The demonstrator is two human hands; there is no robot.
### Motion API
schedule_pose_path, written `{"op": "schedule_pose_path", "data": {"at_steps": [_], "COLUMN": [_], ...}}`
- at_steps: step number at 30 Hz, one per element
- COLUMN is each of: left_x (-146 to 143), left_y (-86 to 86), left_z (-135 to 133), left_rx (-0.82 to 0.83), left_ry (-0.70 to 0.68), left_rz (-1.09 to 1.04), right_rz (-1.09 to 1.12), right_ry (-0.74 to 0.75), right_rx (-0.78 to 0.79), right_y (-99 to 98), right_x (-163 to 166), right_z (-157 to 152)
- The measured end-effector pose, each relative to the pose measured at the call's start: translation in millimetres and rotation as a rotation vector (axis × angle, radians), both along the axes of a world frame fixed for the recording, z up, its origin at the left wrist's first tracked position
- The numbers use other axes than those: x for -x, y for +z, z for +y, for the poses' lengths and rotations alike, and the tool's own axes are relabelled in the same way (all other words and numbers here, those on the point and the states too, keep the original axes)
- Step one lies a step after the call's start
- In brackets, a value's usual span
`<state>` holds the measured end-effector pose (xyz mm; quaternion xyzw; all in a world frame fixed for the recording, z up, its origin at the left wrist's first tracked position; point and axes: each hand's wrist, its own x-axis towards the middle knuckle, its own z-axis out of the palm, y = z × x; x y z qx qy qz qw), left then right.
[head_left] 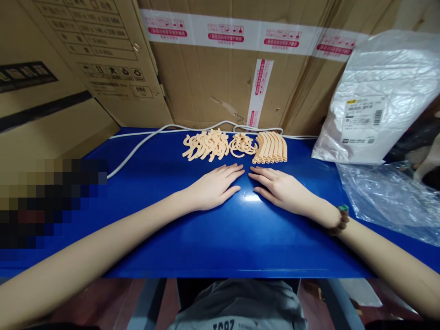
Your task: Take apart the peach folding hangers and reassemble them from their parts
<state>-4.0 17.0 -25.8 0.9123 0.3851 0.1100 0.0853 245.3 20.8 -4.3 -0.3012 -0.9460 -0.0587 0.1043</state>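
Observation:
My left hand point(218, 187) lies flat on the blue tabletop point(220, 243), palm down with fingers stretched out, holding nothing. Opposite it, my right hand point(280, 188) rests the same way, its fingertips a short gap from the left ones. Just beyond my left fingers is a loose heap of cream-coloured, hook-ended pieces point(208, 144). A smaller tangle of thin curved cream pieces point(243, 144) sits in the middle. Past my right fingers, thicker curved cream pieces point(271, 146) stand side by side in a neat row. Neither hand touches any of the pieces.
A white cable point(144, 137) runs along the back behind the pieces. Cardboard boxes point(213, 78) wall off the rear and left. On the right stand a white plastic mailer bag point(364, 110) with a label and a clear plastic bag point(388, 197). The table's front edge is near my body.

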Motion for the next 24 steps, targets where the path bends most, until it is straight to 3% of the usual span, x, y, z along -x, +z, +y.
{"op": "schedule_pose_path", "data": {"at_steps": [24], "left_x": [-0.4], "left_y": [-0.3], "left_z": [0.7], "left_rx": [-0.015], "left_ry": [0.004], "left_rz": [0.038], "right_rz": [-0.042], "right_ry": [-0.019], "right_rx": [0.01], "right_y": [-1.0], "right_x": [0.5], "right_z": [-0.1]}}
